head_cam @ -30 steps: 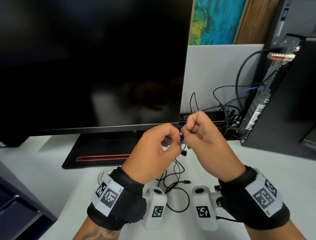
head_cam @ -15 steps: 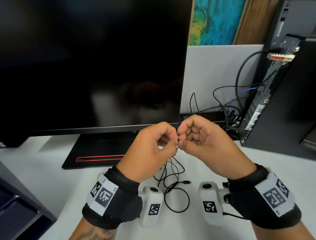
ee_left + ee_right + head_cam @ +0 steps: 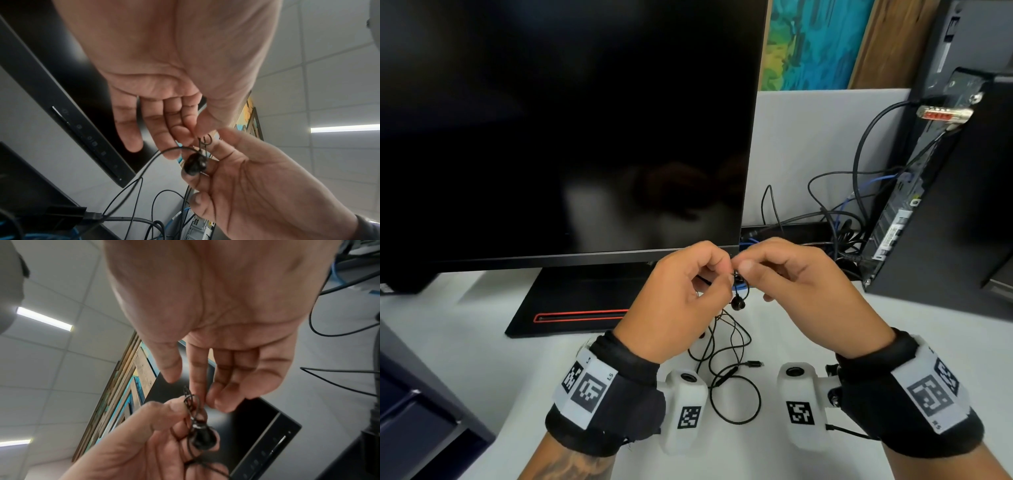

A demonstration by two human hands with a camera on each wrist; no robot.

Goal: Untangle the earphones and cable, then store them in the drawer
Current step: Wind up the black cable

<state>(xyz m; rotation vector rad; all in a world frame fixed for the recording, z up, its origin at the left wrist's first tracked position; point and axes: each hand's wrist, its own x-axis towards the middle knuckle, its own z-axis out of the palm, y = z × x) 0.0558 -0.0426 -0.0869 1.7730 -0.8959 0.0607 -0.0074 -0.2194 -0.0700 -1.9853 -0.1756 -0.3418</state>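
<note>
Thin black earphones hang in a tangle between my two hands in front of the monitor. My left hand [image 3: 726, 274] pinches the knot [image 3: 203, 141] between thumb and forefinger. One black earbud [image 3: 738, 303] dangles just below it, also seen as the earbud [image 3: 194, 164] and the earbud [image 3: 203, 441]. My right hand [image 3: 744, 269] meets the left, its curled forefinger [image 3: 197, 386] picking at the knot [image 3: 190, 400] and the thumb close by. The rest of the cable [image 3: 736, 394] lies in loose loops on the white desk, with its plug [image 3: 755, 364] to the right.
A large dark monitor [image 3: 565, 130] on a black stand [image 3: 578, 301] fills the back left. A black computer tower [image 3: 945, 205] with several plugged cables [image 3: 835, 226] stands at the right. A dark blue drawer unit [image 3: 417, 404] sits at the lower left.
Both hands have stayed together at the knot, working it with their fingertips. The earbud, hidden half a second ago, hangs in sight below the fingers again.
</note>
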